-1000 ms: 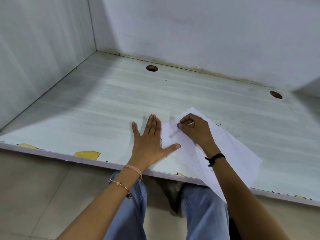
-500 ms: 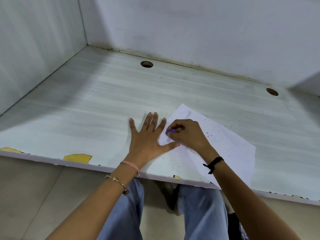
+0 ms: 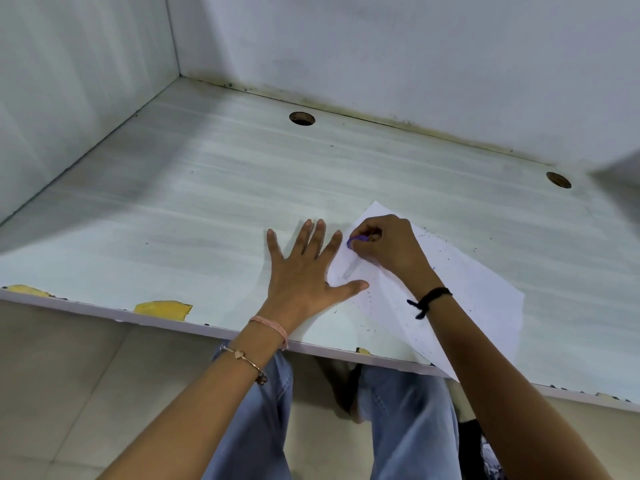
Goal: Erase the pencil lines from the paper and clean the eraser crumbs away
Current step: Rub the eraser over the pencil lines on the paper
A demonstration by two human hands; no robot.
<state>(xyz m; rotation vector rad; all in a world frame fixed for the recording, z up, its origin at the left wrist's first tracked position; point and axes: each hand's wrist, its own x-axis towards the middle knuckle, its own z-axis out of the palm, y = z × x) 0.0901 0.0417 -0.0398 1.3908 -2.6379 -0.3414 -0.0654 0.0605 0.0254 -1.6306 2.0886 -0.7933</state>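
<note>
Now the right hand [image 3: 388,244], fingers pinching the eraser [image 3: 358,240], has slid back toward the far corner of the paper [image 3: 467,299], away from where it was 0.5 s ago; rubbing evidently continues; the left hand [image 3: 304,271] stays flat and outspread on the paper's left edge; crumbs [image 3: 367,299] dot the paper, unswept.

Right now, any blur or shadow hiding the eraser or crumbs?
Head view: purple eraser soft but visible in the grip of the right hand; head view: crumbs show as dark specks on the paper, no glare; head view: shadow lies left of it.
</note>
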